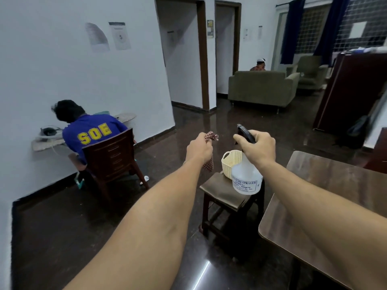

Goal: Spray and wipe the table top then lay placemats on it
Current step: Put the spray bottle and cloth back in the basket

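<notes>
At nine o'clock a seated person (pixel 92 132) in a blue shirt bends over a wall shelf, back to the camera, well apart from the work. Toward the centre, the left hand (pixel 199 148) is closed tight around a checked cloth (pixel 210 151), bunched so that one end pokes out above the fist and the other hangs below it. Just to its right, at about one o'clock from the cloth, the right hand (pixel 258 148) grips the black trigger head of a translucent spray bottle (pixel 247 178), which hangs in the air over a small stool (pixel 222 191). A cream basket (pixel 229 164) sits on that stool, behind the bottle. At three to four o'clock lies the brown table top (pixel 326 195), bare where it shows and crossed only by the right forearm; no placemats are in view.

Both tools are in hand but aimed away from the table, so the spraying step looks ready to begin rather than underway. The next move calls for turning toward three o'clock, pointing the nozzle down at the wood, squeezing the trigger, then bringing the cloth across.
</notes>
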